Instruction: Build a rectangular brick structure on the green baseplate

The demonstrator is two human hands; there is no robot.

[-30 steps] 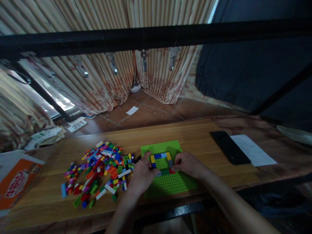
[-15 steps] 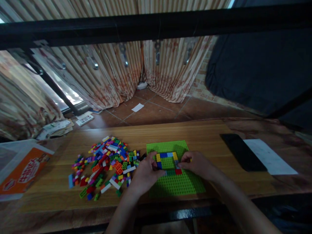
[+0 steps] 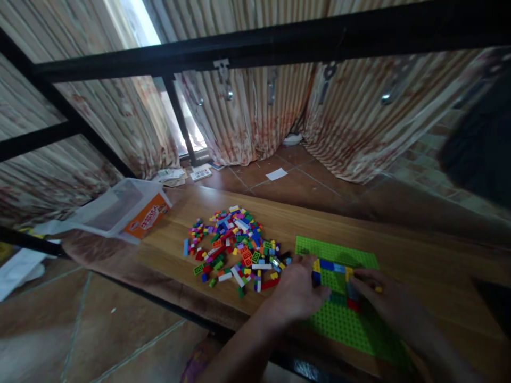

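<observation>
- The left hand [image 3: 297, 295] lies curled on the near left edge of the green baseplate [image 3: 343, 327]. I cannot tell whether it grips anything.
- The right hand [image 3: 389, 303] has bent fingers that touch the right side of the brick ring [image 3: 328, 264]. Its grip is unclear.
- The ring sits on the baseplate, between the two hands.
- Loose bricks [image 3: 233, 244] are heaped just left of the left hand.
- A plastic box [image 3: 120, 210] stands farther left.
- Curtains [image 3: 255, 122] hang far beyond.

Dim, motion-blurred; window glare, warped edges
</observation>
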